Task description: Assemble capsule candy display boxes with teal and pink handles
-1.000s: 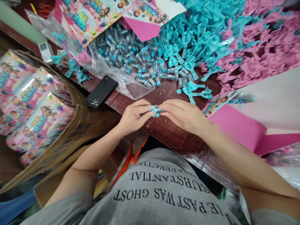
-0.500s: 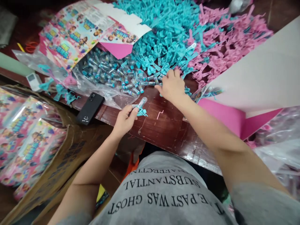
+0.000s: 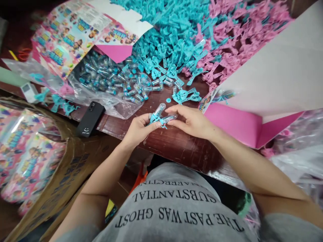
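Note:
My left hand (image 3: 141,129) is closed on a teal plastic toy piece (image 3: 155,117) that has a clear tube (image 3: 160,108) sticking up from it. My right hand (image 3: 191,121) faces it, thumb and forefinger around the outer end of a second clear tube (image 3: 169,118), whose other end meets the teal piece. Exactly how the parts join is hidden by the fingers. Just beyond the hands lie a small teal toothed disc (image 3: 168,100) and several loose teal pieces (image 3: 186,95). Capped clear tubes (image 3: 111,75) are heaped farther back at left.
Behind are large heaps of teal pieces (image 3: 171,30) and pink pieces (image 3: 232,37). A printed box (image 3: 68,37) lies over the tubes. A black phone (image 3: 90,119) rests at the table's left edge. An open box with pink flaps (image 3: 234,122) stands at right; a brown carton (image 3: 68,168) is at lower left.
My right hand has come back from the edge of the tube heap to my left hand, and a second tube now shows between them. My left hand still holds the teal piece and first tube.

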`<state>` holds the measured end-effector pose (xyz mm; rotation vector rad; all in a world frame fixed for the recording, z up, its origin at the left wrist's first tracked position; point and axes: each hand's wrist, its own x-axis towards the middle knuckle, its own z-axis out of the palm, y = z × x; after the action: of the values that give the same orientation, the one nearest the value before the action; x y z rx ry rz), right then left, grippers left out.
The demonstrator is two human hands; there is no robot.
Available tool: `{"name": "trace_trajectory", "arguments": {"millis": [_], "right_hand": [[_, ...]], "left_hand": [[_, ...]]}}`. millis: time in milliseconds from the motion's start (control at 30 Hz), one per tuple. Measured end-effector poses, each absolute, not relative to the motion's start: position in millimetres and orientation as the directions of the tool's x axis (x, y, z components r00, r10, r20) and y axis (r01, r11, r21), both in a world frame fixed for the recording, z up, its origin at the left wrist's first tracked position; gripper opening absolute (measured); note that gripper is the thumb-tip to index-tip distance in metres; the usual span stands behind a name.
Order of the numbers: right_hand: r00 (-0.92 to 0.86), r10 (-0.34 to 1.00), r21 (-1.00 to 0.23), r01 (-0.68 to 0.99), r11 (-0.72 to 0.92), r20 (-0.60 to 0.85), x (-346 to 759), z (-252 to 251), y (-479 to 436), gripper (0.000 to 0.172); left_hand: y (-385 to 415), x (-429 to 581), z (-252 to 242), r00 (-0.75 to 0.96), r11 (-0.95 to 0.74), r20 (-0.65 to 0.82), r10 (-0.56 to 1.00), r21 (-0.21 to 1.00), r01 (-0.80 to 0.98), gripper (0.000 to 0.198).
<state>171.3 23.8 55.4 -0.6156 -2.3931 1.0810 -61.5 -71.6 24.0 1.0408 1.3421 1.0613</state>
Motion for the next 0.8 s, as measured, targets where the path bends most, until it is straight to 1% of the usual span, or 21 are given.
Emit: {"name": "trace_trajectory", "arguments": {"millis": [100, 167, 200, 267, 300, 333, 367, 400, 433, 467, 500, 533, 567, 600, 667, 733, 767, 800], "right_hand": [[-0.757, 0.626, -0.800, 0.252, 0.544, 0.187, 181, 56, 14, 0.019], [-0.736, 0.663, -0.853, 0.251, 0.457, 0.139, 184, 57, 8, 0.023], [-0.723, 0.687, -0.896, 0.254, 0.364, 0.074, 185, 57, 6, 0.027], [-0.695, 0.709, -0.951, 0.288, 0.117, -0.123, 188, 58, 1, 0.040], [-0.684, 0.698, -0.950, 0.310, 0.015, -0.212, 190, 59, 0, 0.047], [-0.676, 0.687, -0.943, 0.331, -0.041, -0.267, 193, 61, -1, 0.052], [-0.668, 0.691, -0.937, 0.346, -0.040, -0.276, 196, 62, -1, 0.055], [-0.656, 0.716, -0.936, 0.352, 0.010, -0.239, 201, 64, 0, 0.054], [-0.638, 0.751, -0.932, 0.352, 0.088, -0.170, 206, 66, 1, 0.053], [-0.626, 0.774, -0.920, 0.354, 0.170, -0.098, 211, 68, 2, 0.055], [-0.622, 0.782, -0.902, 0.357, 0.242, -0.036, 216, 70, 2, 0.063], [-0.627, 0.779, -0.886, 0.360, 0.292, 0.002, 222, 70, 2, 0.072], [-0.639, 0.769, -0.876, 0.363, 0.316, 0.013, 227, 71, 2, 0.077], [-0.650, 0.760, -0.873, 0.369, 0.318, 0.001, 233, 71, 1, 0.078], [-0.648, 0.761, -0.869, 0.392, 0.302, -0.028, 245, 72, -1, 0.077], [-0.622, 0.782, -0.860, 0.420, 0.292, -0.039, 261, 75, -2, 0.074], [-0.614, 0.788, -0.852, 0.433, 0.294, -0.040, 270, 78, -3, 0.067], [-0.607, 0.793, -0.843, 0.448, 0.299, -0.042, 278, 81, -2, 0.057]], "left_hand": [[-68, -51, 29, 0.024, 0.177, -0.179, 0.983, 0.981, 0.080, 0.036], [-68, -44, 33, 0.042, 0.104, -0.111, 0.993, 0.984, 0.147, 0.031], [-69, -41, 36, 0.037, 0.053, -0.061, 0.997, 0.979, 0.196, 0.028], [-72, -36, 41, 0.033, -0.076, 0.070, 0.997, 0.941, 0.329, 0.022], [-73, -34, 43, 0.043, -0.142, 0.136, 0.990, 0.905, 0.401, 0.019], [-73, -32, 45, 0.060, -0.198, 0.192, 0.980, 0.864, 0.463, 0.016], [-73, -29, 47, 0.077, -0.236, 0.229, 0.970, 0.829, 0.507, 0.015], [-72, -27, 47, 0.087, -0.254, 0.246, 0.965, 0.807, 0.534, 0.014], [-71, -24, 47, 0.087, -0.252, 0.246, 0.966, 0.799, 0.546, 0.013], [-69, -20, 46, 0.076, -0.236, 0.234, 0.969, 0.801, 0.550, 0.013], [-67, -16, 45, 0.065, -0.218, 0.219, 0.974, 0.807, 0.548, 0.019], [-64, -10, 42, 0.061, -0.204, 0.204, 0.977, 0.815, 0.542, 0.029], [-62, -3, 40, 0.067, -0.197, 0.191, 0.979, 0.823, 0.533, 0.040], [-59, 5, 37, 0.081, -0.196, 0.180, 0.980, 0.831, 0.520, 0.050], [-54, 21, 32, 0.122, -0.202, 0.163, 0.979, 0.849, 0.488, 0.061], [-51, 37, 31, 0.149, -0.206, 0.152, 0.977, 0.853, 0.479, 0.063], [-49, 45, 31, 0.159, -0.210, 0.151, 0.976, 0.850, 0.483, 0.062], [-48, 52, 32, 0.171, -0.220, 0.155, 0.973, 0.844, 0.489, 0.062]]}}
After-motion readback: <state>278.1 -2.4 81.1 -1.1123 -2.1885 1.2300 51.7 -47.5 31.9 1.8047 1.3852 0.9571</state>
